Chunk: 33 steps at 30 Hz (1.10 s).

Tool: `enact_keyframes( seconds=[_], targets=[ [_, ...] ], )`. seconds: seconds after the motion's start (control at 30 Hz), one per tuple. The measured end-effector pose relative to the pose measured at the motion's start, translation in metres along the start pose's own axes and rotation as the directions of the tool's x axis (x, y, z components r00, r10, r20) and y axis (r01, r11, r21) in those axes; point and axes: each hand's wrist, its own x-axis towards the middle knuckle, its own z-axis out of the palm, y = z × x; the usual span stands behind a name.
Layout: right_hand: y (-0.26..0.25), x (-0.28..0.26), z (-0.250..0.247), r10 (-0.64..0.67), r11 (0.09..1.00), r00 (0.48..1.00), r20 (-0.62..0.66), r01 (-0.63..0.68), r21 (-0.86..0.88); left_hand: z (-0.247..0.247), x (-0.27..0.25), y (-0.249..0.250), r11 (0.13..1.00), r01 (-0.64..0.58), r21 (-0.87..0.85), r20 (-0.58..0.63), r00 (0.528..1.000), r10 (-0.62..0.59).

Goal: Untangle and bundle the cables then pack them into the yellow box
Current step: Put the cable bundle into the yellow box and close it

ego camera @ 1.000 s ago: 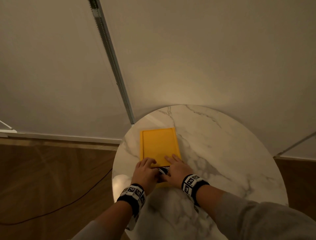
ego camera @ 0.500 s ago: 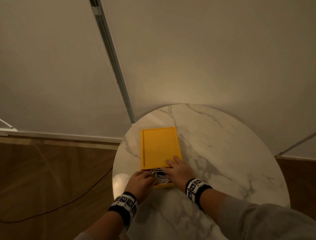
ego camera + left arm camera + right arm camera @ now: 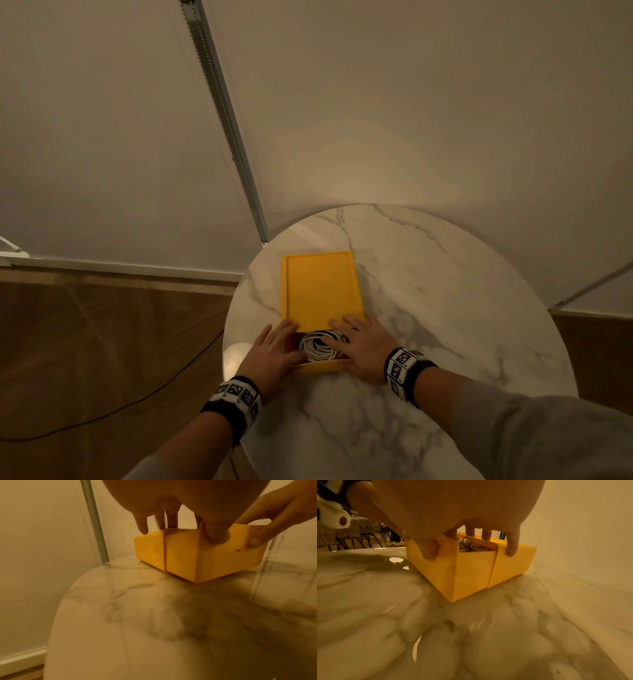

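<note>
- The yellow box (image 3: 322,367) lies on the round marble table (image 3: 445,301), toward its left edge and nearer the wall than the person.
- Its yellow lid (image 3: 320,287) sits slid most of the way over it, toward the far side of the table, so only the near end of the box is uncovered.
- In that open gap lie the cables (image 3: 317,347), a white coil packed inside the box against its near wall; a darker cable seems to lie under it, though the light is too dim to be sure.
- The left hand (image 3: 274,353) is at the near left corner of the box, fingers spread along the left side wall and reaching the near edge of the lid; the left wrist view shows the thumb pressed on the box's near wall.
- The right hand (image 3: 359,349) is at the near right corner, fingers laid over the lid's near edge and the gap, thumb curled on the near wall in the right wrist view.
- The two hands are apart, each clamped on its own corner of the box, with the cables between them.
- Both wrists wear black bands (image 3: 400,370) with square printed markers.
- A dark cord (image 3: 137,401) runs over the wooden floor (image 3: 102,342) left of the table.
</note>
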Motion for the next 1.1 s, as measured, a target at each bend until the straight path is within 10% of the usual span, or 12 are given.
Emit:
enact_keyframes(
  seconds=[1.1],
  targets=[
    [-0.011,0.002,0.019,0.04,0.998,0.913,-0.407,-0.016,0.064,-0.006,0.009,0.008,0.996,0.074,-0.051,0.006,0.997,-0.074]
  ],
)
